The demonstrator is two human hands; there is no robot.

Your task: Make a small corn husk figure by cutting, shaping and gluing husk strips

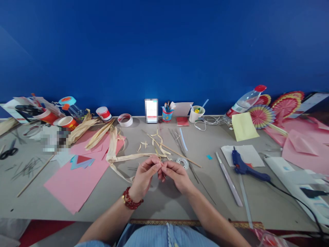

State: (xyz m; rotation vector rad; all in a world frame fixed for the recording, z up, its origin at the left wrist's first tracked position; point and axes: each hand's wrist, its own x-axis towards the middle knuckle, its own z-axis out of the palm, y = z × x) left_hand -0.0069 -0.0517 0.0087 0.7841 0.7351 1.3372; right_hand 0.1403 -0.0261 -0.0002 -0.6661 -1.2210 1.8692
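My left hand (145, 174), with a red bead bracelet (131, 202) at the wrist, is closed in a pinch near the middle of the table. Its fingertips meet those of my right hand (177, 175), which is pinched as well. Whatever lies between the fingertips is too small to make out. Strips of dried husk (133, 157) stretch from the left up to my fingers, and thin husk scraps (158, 140) lie just beyond. A clear tape roll (182, 163) rests beside my right hand, close to a thin wooden stick (180, 155) and dark wires (178, 140).
Pink paper (77, 183) and husks (83, 130) lie at the left. A blue glue gun (246, 168), its cord, a white cutter (229, 180) and a power strip (295, 185) occupy the right. A phone (151, 110), cups and a bottle (243, 103) stand along the blue wall.
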